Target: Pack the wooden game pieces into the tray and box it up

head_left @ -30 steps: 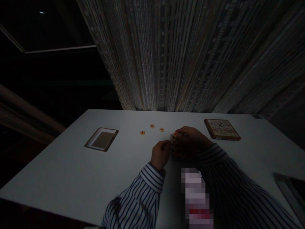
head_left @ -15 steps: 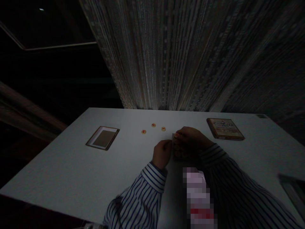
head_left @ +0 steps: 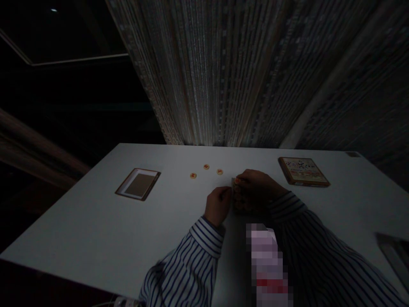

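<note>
In front of me on the white table is a small tray (head_left: 234, 212) of round xiangqi pieces, dark and partly covered by my hands. My left hand (head_left: 218, 206) is closed at the tray's left edge, its fingers curled against that side. My right hand (head_left: 258, 184) reaches over the tray from the right, thumb and finger pinching a round xiangqi piece (head_left: 237, 181) with a red mark at the far left corner. Three loose pieces lie flat beyond my hands: a left one (head_left: 193, 175), a middle one (head_left: 206, 166) and a right one (head_left: 220, 172).
To the left on the table (head_left: 96, 230) lies an open box part (head_left: 138, 184) with a brown inside. A printed flat box (head_left: 303, 172) is at the back right. A dark-framed object (head_left: 391, 251) is at the right edge. A string curtain (head_left: 204, 85) hangs behind the table.
Hardly anything differs. Both hands stay at the tray, with the right fingers still on the piece at its corner; the view has shifted very slightly.
</note>
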Available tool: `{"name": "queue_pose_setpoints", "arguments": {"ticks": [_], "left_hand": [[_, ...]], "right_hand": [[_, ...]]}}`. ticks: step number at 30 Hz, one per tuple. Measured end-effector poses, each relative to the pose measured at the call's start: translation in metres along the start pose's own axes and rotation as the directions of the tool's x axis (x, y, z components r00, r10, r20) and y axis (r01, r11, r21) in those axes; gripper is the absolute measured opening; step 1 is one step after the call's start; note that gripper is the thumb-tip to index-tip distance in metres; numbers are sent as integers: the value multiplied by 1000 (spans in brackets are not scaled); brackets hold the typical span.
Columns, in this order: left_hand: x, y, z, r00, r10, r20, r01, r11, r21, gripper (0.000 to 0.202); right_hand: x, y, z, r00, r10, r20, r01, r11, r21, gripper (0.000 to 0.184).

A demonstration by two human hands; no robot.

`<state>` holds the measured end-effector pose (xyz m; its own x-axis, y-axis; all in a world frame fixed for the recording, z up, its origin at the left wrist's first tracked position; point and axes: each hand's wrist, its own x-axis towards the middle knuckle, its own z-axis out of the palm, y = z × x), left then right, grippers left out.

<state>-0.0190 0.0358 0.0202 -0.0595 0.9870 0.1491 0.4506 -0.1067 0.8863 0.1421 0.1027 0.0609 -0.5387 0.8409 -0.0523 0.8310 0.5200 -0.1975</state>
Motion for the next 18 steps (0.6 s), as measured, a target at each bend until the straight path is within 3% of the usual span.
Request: {"name": "queue_pose_setpoints", "arguments": {"ticks": [18], "left_hand": [[1, -1, 0, 1000, -13, 9, 13, 1000, 26, 20]], "right_hand": [[2, 2, 1, 999, 18, 31, -18, 1000, -5, 35]]}}
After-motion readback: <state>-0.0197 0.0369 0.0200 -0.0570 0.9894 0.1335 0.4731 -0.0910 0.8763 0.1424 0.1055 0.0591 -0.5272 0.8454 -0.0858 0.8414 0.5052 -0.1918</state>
